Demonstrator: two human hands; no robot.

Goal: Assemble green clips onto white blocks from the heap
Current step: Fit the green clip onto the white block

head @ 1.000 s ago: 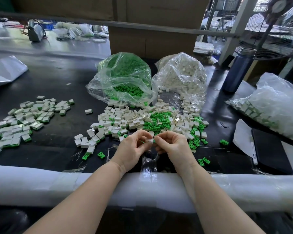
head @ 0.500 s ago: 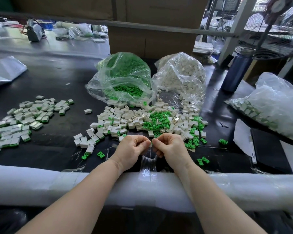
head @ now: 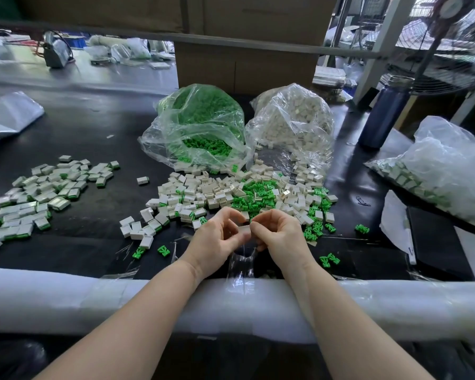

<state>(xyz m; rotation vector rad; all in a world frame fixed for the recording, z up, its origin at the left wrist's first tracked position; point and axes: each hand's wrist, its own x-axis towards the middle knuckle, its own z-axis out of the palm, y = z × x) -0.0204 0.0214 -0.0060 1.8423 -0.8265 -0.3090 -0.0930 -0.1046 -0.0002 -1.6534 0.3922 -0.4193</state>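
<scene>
Hands are meeting just above the near edge of the table: the left hand [head: 217,237] and the right hand [head: 279,233] are both pinching one white block [head: 244,229] between their fingertips, and whether a green clip is going into it cannot be told, since the fingers are hiding that side. Just beyond them, the heap [head: 231,193] of loose white blocks and green clips [head: 254,194] is lying spread wide, so plenty is waiting. Behind it two clear bags are sagging open, the green bag [head: 200,124] and the white bag [head: 294,119], both looking well filled. Off to the left, a finished pile [head: 39,193] of blocks showing green edges is suggesting a fair batch is done, yet far more seems to be left.
</scene>
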